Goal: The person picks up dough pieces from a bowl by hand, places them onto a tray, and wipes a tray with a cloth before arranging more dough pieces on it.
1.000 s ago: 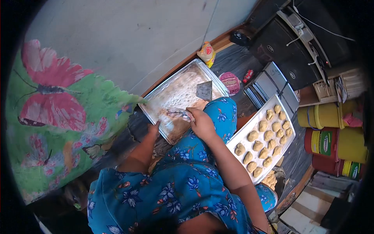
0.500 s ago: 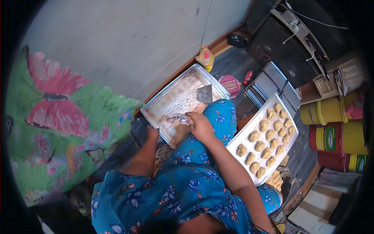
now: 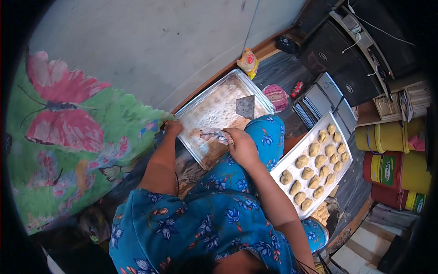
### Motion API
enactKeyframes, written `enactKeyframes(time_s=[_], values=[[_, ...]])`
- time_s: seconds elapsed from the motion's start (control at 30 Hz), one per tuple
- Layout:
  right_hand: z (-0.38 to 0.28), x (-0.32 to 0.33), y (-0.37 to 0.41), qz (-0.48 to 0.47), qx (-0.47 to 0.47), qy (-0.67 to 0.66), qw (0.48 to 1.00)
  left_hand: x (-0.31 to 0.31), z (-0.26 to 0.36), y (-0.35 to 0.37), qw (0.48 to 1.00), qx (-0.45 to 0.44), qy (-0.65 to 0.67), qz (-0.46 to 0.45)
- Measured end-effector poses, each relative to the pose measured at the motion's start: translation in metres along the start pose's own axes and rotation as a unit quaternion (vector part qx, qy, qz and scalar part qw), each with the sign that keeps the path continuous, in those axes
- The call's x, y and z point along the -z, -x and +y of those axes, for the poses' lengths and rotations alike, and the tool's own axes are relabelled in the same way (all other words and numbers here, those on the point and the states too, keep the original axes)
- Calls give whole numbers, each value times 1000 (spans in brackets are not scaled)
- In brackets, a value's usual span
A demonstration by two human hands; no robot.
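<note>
My right hand [image 3: 242, 145] is closed on a crumpled, patterned cloth [image 3: 215, 135], which lies against the stained metal baking tray [image 3: 210, 109]. At the tray's left corner, my left hand [image 3: 172, 129] has its fingers curled on the rim, partly hidden from view. A square grey metal scraper plate [image 3: 245, 107] rests on the right part of the tray. To my right, a white tray [image 3: 286, 185] carries several rows of shaped dough pieces [image 3: 308, 173].
A yellow packet [image 3: 248, 63] and a pink round item [image 3: 276, 97] are beyond the tray, near a red toy car [image 3: 297, 89]. Speakers [image 3: 335, 64], yellow buckets [image 3: 392, 136] and red buckets [image 3: 383, 169] line the right. More dough [image 3: 321, 213] sits below the white tray.
My left hand has moved up and forward, from near the tray's lower-left side to its left corner. My right hand stays on the cloth. The whole view has shifted slightly.
</note>
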State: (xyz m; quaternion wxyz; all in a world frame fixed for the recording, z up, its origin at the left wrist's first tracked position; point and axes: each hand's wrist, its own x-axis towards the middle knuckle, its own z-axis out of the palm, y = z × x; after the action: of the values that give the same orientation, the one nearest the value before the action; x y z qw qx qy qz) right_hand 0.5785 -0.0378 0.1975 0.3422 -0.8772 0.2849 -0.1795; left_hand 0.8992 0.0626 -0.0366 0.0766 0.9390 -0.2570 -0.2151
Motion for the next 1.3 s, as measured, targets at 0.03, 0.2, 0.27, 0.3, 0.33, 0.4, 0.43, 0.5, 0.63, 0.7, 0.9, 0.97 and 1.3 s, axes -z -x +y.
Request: enactKeyframes(time_s=[0.03, 0.2, 0.27, 0.3, 0.33, 0.4, 0.43, 0.5, 0.63, 0.7, 0.9, 0.97, 1.3], values=[[0, 0, 1, 5, 9, 4, 1000, 0, 2, -4, 1000, 4, -2, -2], [-4, 3, 2, 18, 7, -27, 999, 20, 13, -4, 996, 17, -25, -89], [-5, 2, 1, 14, 8, -29, 999, 12, 8, -12, 990, 22, -65, -125], [-4, 2, 0, 12, 8, -27, 1000, 8, 7, -10, 992, 26, -60, -110], [-2, 2, 0, 11, 9, -25, 1000, 5, 6, -4, 994, 29, -55, -95], [-2, 1, 0, 4, 3, -13, 1000, 7, 8, 10, 996, 31, -40, -74], [-2, 1, 0, 1, -1, -7, 1000, 16, 15, 25, 997, 30, -29, -69], [1, -1, 1, 6, 12, -10, 1000, 12, 14, 30, 999, 25, -10, -35], [-3, 6, 3, 13, 15, -14, 1000, 17, -1, 5, 990, 62, 21, -122], [-3, 7, 3, 16, 10, -18, 1000, -7, -25, -30, 983, 71, 43, -166], [-2, 9, 7, 43, 12, -33, 998, 18, -14, -6, 998, 45, -42, -1], [-1, 11, 9, 50, 14, -33, 998, 27, -42, -23, 988, -41, 82, -124], [-1, 5, 9, 55, 30, -42, 997, 211, 39, 82, 925, -190, 320, -76]])
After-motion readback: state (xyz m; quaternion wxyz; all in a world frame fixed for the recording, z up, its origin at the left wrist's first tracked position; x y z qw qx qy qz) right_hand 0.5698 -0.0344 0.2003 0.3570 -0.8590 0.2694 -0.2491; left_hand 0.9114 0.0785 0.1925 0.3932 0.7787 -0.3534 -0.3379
